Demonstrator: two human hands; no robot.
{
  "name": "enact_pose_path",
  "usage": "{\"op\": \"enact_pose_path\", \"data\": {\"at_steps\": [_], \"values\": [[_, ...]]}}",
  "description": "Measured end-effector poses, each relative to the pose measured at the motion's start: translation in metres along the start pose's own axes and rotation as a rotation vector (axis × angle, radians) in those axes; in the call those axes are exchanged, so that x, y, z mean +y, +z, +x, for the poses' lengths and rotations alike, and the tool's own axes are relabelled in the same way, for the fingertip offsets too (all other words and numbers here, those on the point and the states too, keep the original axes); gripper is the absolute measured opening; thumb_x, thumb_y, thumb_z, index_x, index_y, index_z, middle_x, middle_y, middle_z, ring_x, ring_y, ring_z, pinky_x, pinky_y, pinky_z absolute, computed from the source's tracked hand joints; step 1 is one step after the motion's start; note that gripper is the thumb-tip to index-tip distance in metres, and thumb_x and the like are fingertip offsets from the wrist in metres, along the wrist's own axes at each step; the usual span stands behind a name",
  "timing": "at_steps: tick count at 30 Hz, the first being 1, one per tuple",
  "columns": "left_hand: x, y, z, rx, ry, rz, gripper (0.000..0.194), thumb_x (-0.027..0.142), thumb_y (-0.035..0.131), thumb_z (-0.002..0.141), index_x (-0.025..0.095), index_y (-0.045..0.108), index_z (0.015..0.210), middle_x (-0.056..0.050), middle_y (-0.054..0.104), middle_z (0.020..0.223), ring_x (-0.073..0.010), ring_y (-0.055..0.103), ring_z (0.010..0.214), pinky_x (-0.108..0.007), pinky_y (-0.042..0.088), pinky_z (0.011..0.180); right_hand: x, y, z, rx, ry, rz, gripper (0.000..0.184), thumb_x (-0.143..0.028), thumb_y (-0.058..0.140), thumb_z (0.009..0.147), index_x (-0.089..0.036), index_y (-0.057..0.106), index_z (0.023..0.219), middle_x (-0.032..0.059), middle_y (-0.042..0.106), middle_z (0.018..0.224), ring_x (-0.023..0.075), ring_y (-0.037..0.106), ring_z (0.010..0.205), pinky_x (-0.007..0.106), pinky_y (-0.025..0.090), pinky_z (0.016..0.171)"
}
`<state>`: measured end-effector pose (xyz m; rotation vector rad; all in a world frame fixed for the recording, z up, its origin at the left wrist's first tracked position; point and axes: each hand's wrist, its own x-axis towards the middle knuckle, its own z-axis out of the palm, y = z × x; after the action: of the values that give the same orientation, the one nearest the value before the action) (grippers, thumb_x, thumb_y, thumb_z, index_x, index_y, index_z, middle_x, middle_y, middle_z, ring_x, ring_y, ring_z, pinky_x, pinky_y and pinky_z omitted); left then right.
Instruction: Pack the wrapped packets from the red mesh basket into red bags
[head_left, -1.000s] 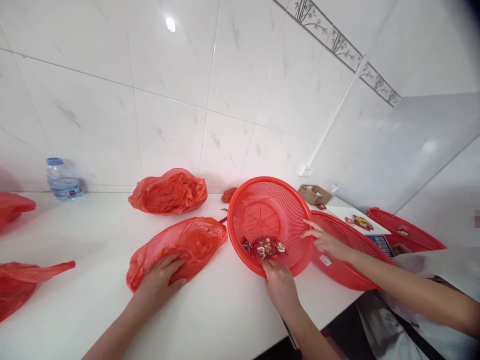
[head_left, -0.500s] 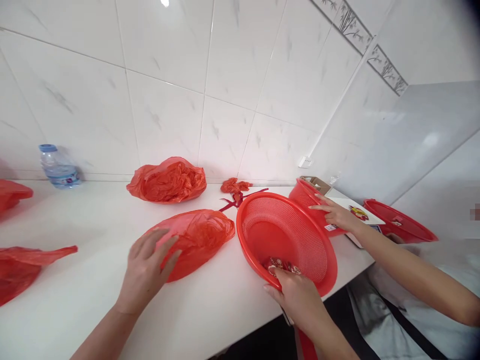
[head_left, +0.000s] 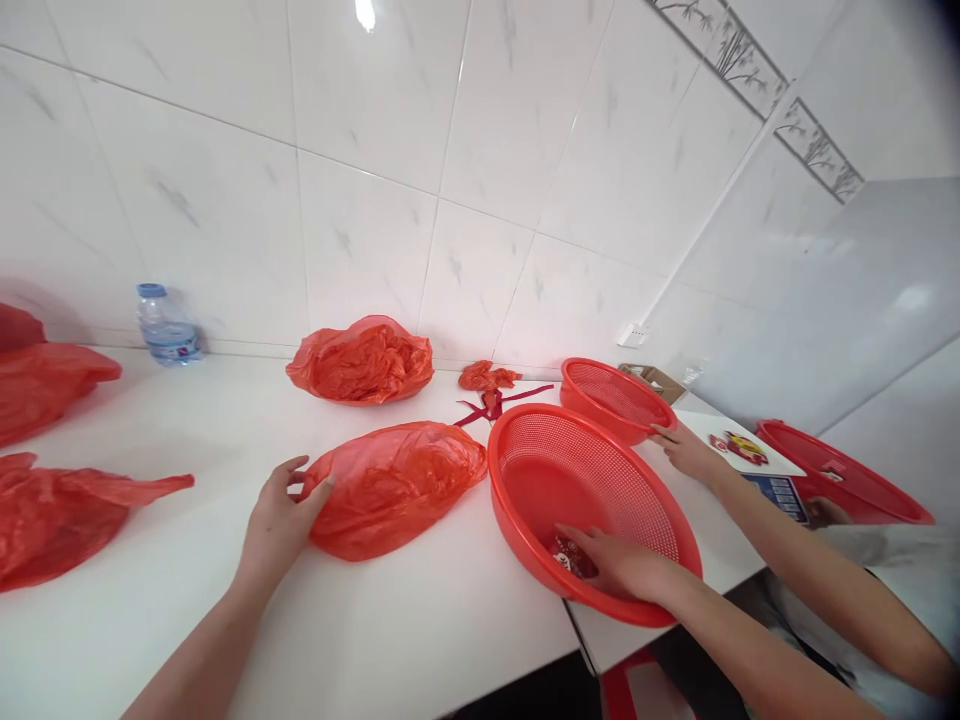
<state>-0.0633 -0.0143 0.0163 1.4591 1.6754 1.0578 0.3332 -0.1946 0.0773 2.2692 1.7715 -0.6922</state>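
My left hand (head_left: 276, 520) is at the left rim of a red plastic bag (head_left: 390, 490), its thumb over the edge and its fingers curled outside. The bag lies spread open on the white table. Inside a large red strainer basket (head_left: 540, 490), which tilts toward me, my right hand (head_left: 619, 562) is closed around small dark-red printed packets (head_left: 571, 556). Its fingers partly hide them, so how many it grips is unclear.
Another person's hand (head_left: 684, 452) touches a smaller red basket (head_left: 615, 395). Behind stand a stuffed red bag (head_left: 364, 360), ribbons (head_left: 491, 404) and a water bottle (head_left: 169, 330). More red bags (head_left: 60, 515) lie left. A white scale (head_left: 731, 440) and another basket (head_left: 840, 470) are right.
My left hand has come down onto the bag's left edge. My right hand has moved from the basket's near rim deeper inside. The other person's basket has turned and shifted left.
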Motion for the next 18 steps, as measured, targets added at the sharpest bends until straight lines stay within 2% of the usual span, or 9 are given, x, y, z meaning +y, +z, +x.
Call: {"op": "enact_pose_path", "data": {"at_steps": [2, 4, 7, 10, 13, 18], "values": [[0.000, 0.000, 0.000, -0.017, -0.041, -0.062, 0.059, 0.058, 0.058, 0.071, 0.025, 0.052, 0.119, -0.008, 0.061, 0.105, -0.0269, 0.064, 0.086, -0.036, 0.053, 0.064, -0.007, 0.001, 0.001, -0.032, -0.038, -0.049, 0.069, -0.043, 0.059, 0.076, -0.037, 0.034, 0.141, 0.0121, 0.055, 0.123, 0.0236, 0.062, 0.080, 0.030, 0.039, 0.062], [-0.001, 0.001, 0.001, -0.046, -0.077, -0.162, 0.053, 0.056, 0.060, 0.071, 0.024, 0.055, 0.113, -0.007, 0.064, 0.096, -0.0250, 0.065, 0.079, -0.034, 0.052, 0.060, -0.015, 0.001, 0.001, 0.001, -0.089, -0.058, 0.057, -0.040, 0.058, 0.076, -0.034, 0.046, 0.132, 0.0106, 0.058, 0.114, 0.0197, 0.059, 0.072, 0.028, 0.035, 0.058], [-0.004, 0.002, 0.002, -0.097, -0.107, -0.338, 0.048, 0.053, 0.063, 0.070, 0.022, 0.057, 0.106, -0.004, 0.065, 0.087, -0.0219, 0.065, 0.072, -0.030, 0.051, 0.057, -0.024, 0.001, 0.000, 0.067, -0.175, -0.033, 0.029, -0.035, 0.059, 0.075, -0.024, 0.061, 0.102, 0.0055, 0.061, 0.089, 0.0156, 0.054, 0.065, 0.025, 0.029, 0.054], [-0.005, 0.003, 0.002, -0.120, -0.128, -0.473, 0.044, 0.051, 0.066, 0.069, 0.023, 0.058, 0.102, -0.002, 0.065, 0.083, -0.0196, 0.064, 0.069, -0.027, 0.050, 0.057, -0.028, 0.002, 0.002, 0.086, -0.214, -0.025, 0.012, -0.026, 0.056, 0.074, -0.021, 0.058, 0.084, 0.0021, 0.061, 0.076, 0.0131, 0.050, 0.062, 0.024, 0.024, 0.052], [-0.007, 0.004, 0.002, -0.133, -0.129, -0.557, 0.044, 0.050, 0.068, 0.068, 0.022, 0.058, 0.100, -0.001, 0.065, 0.080, -0.0175, 0.063, 0.065, -0.026, 0.049, 0.056, -0.027, 0.002, 0.009, 0.037, -0.207, -0.036, 0.008, -0.020, 0.055, 0.069, -0.021, 0.056, 0.077, -0.0009, 0.060, 0.070, 0.0103, 0.046, 0.057, 0.024, 0.022, 0.049], [-0.014, 0.007, 0.005, -0.126, -0.085, -0.562, 0.046, 0.053, 0.067, 0.068, 0.020, 0.058, 0.099, 0.001, 0.062, 0.070, -0.0155, 0.059, 0.056, -0.025, 0.046, 0.051, -0.020, 0.004, 0.018, -0.074, -0.134, 0.041, 0.014, -0.016, 0.056, 0.061, -0.020, 0.056, 0.074, -0.0021, 0.059, 0.066, 0.0099, 0.047, 0.053, 0.022, 0.023, 0.045]]}}
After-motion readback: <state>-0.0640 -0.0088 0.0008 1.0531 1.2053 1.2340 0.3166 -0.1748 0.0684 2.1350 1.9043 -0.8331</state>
